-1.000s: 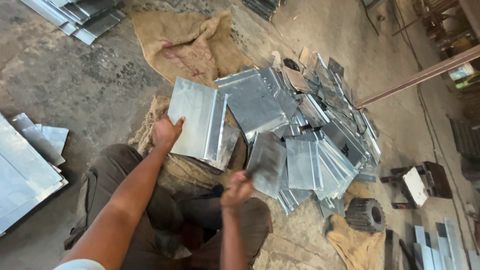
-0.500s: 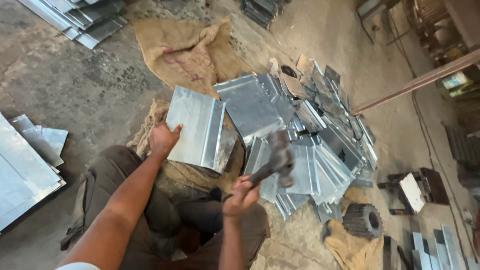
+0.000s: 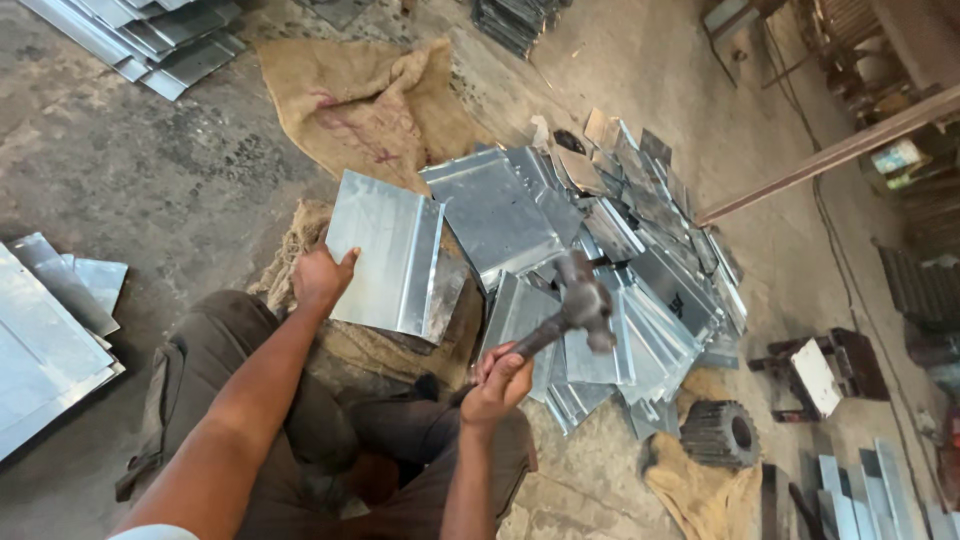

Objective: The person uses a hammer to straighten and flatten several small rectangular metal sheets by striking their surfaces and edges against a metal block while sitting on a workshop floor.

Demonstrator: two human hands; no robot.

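Hammer (image 3: 580, 300) raised; sheet (image 3: 385, 250) steadied

Hammer (image 3: 578, 300) head motion-blurred; left sheets (image 3: 45, 340) cut by edge.
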